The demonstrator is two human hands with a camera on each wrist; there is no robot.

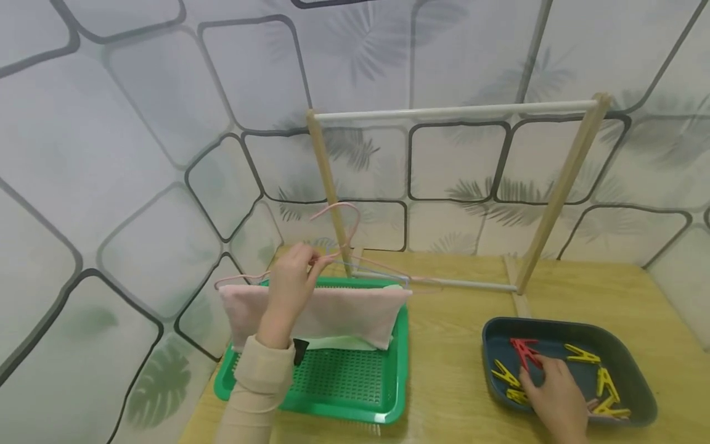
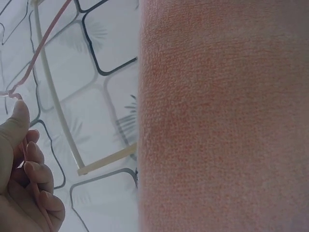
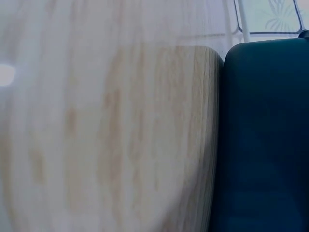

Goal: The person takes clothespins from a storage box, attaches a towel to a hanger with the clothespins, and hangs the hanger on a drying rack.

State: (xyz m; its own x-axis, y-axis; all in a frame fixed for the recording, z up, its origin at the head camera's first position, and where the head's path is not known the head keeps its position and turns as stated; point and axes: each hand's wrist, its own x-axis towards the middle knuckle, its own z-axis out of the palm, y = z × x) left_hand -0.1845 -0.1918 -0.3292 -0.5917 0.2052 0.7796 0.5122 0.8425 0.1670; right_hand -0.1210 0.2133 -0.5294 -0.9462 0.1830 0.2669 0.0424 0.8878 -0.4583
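My left hand [image 1: 291, 280] grips a pink clothes hanger [image 1: 355, 225] just below its hook; in the left wrist view its fingers [image 2: 38, 176] curl round the pink wire. A pink towel [image 1: 344, 311] hangs folded over the hanger, above a green basket [image 1: 400, 370], and fills much of the left wrist view. Down at the right, my right hand [image 1: 557, 394] reaches into a dark blue tray [image 1: 638, 385], thumb and forefinger pinching the lower end of a red clothespin [image 1: 521, 348]. The right wrist view shows the tray's outer wall [image 3: 265, 135] but not the hand.
Several yellow clothespins [image 1: 582, 354] lie in the tray. Behind stands a wooden rack with a white top bar [image 1: 455, 113] and a low bar [image 1: 444, 282]. Pale green cloth [image 1: 338, 343] lies in the basket. A thin blue wire [image 1: 371, 270] shows behind the pink hanger. Patterned curtains [image 1: 138, 154] surround the table.
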